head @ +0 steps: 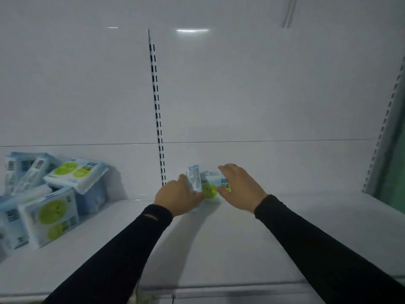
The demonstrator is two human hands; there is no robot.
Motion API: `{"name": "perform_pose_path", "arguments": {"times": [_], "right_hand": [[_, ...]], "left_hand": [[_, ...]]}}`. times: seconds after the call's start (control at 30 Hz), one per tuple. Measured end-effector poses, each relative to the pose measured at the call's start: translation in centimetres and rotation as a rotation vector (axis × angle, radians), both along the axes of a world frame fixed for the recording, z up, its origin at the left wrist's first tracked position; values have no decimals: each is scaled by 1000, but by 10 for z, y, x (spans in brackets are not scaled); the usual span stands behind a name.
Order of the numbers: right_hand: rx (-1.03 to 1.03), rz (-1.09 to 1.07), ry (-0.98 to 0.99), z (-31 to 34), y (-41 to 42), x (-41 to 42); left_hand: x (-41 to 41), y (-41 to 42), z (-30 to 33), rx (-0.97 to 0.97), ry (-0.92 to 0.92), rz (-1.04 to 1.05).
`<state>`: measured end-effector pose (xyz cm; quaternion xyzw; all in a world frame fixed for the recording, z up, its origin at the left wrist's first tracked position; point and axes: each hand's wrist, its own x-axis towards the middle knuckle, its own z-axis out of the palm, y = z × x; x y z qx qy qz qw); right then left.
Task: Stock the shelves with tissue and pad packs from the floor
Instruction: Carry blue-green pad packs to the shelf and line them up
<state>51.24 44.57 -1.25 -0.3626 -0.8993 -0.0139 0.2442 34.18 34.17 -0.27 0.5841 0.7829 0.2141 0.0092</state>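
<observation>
Packs could tip over here. Both hands reach to the back of the white shelf (219,249), at about 12 o'clock. The left hand (177,197) grips a thin pack (194,179) standing on end. The right hand (240,189) lies flat and open against a flat pack with a green dot (215,187) — maybe just touching it; it is blurry. If either hand lets go too soon, the thin pack may fall. At 9 o'clock, a messy pile of packs (50,194) leans — a bump could make it slide.

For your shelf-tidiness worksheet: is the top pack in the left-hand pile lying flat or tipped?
Tipped. The top pack slants, its left end low and its right end raised, propped on the packs under it.
</observation>
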Motion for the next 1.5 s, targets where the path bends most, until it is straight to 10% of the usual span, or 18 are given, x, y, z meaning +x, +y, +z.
{"name": "perform_pose_path", "arguments": {"times": [0.3, 0.53, 1.07, 1.5], "right_hand": [[-69, 6, -92, -6, 57, -9], [-326, 84, -333, 37, 58, 26], [-491, -72, -391, -7, -29, 66], [-302, -661, 56, -42, -248, 267]], "left_hand": [[-40, 6, -3, -241, 461, -212], [-53, 12, -10, -307, 178, -220], [-9, 3, -17, -397, 181, -373], [158, -64, -30, -73, 83, -985]]}}
